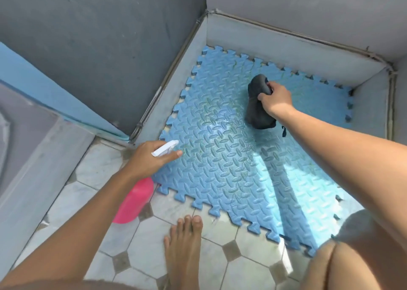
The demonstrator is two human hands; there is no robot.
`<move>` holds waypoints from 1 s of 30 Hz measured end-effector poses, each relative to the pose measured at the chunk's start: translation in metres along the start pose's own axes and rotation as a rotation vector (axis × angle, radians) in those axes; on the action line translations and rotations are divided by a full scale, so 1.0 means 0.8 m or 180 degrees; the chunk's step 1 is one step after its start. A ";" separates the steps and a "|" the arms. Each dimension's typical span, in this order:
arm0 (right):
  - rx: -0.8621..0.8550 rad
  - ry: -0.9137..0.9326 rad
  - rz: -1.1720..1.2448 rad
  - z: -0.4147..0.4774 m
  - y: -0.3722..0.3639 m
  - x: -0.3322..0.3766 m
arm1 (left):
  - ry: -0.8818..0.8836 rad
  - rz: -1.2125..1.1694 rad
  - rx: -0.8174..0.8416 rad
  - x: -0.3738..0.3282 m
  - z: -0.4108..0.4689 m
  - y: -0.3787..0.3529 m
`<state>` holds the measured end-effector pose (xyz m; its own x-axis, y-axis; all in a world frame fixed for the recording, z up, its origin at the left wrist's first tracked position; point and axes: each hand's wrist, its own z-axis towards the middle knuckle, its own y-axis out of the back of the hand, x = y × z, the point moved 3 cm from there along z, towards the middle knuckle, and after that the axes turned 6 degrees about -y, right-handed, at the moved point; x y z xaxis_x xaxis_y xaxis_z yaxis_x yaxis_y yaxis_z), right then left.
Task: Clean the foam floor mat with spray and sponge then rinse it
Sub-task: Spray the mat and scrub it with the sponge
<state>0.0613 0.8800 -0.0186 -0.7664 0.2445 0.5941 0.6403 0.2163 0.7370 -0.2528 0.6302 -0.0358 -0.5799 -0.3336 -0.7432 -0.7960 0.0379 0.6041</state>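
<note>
The blue foam mat [231, 157] lies flat on the ground in the middle of the view, with a raised diamond pattern and puzzle-tooth edges. Its far part, from 10 to 2 o'clock, sits inside a shallow corner bay closed by a low grey kerb [286, 49], and the teeth reach that kerb. Its near part, from 4 to 8 o'clock, lies over the tiled floor [136, 245]. The surface shines around the centre.

On the mat at about 1 o'clock rests a dark grey sponge [256, 111], soft and crumpled, so it may also be a cloth. The right hand [276, 98] grips its upper end, with fingers and thumb curled around it.

At the 9 o'clock edge of the mat the left hand [149, 159] holds a spray bottle [134, 201]. The fingers are wrapped round the neck under the white trigger head [165, 149], and one finger is stretched forward beside the nozzle, which points toward 3 o'clock across the mat. The pink body hangs below the wrist, over the tiles. It is not see-through, so I cannot tell what is in it.

At 6 o'clock a bare foot [185, 245] stands on the tiles just beside the mat's near edge, and a bent knee [352, 256] shows at 4 o'clock
</note>
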 end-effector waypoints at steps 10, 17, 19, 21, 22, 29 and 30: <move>-0.0040 0.0237 0.0142 -0.008 -0.080 0.034 | -0.0057 -0.0225 -0.0214 0.040 -0.039 0.030; 0.0161 0.0819 -0.0314 -0.018 -0.157 0.083 | -0.0085 -0.0242 -0.0377 0.048 -0.041 0.034; 0.0206 0.1002 -0.0624 -0.019 -0.174 0.091 | -0.0022 -0.0286 -0.0319 0.047 -0.044 0.038; 0.0230 0.1173 -0.0904 -0.023 -0.187 0.096 | 0.0066 -0.0346 -0.0394 0.043 -0.048 0.044; 0.0228 0.1244 -0.1019 -0.027 -0.194 0.099 | 0.0088 -0.0367 -0.0466 0.042 -0.051 0.046; 0.0783 0.3131 -0.1704 -0.183 -0.247 0.065 | -0.0048 -0.0303 -0.0612 0.040 -0.059 0.050; 0.1029 0.3540 -0.1757 -0.213 -0.249 0.047 | -0.0033 -0.0345 -0.0576 0.042 -0.057 0.050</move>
<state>-0.1037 0.6848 -0.0882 -0.4634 -0.8339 0.2998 0.0889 0.2929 0.9520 -0.2961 0.5778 -0.0232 -0.4950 -0.3169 -0.8091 -0.8103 -0.1679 0.5615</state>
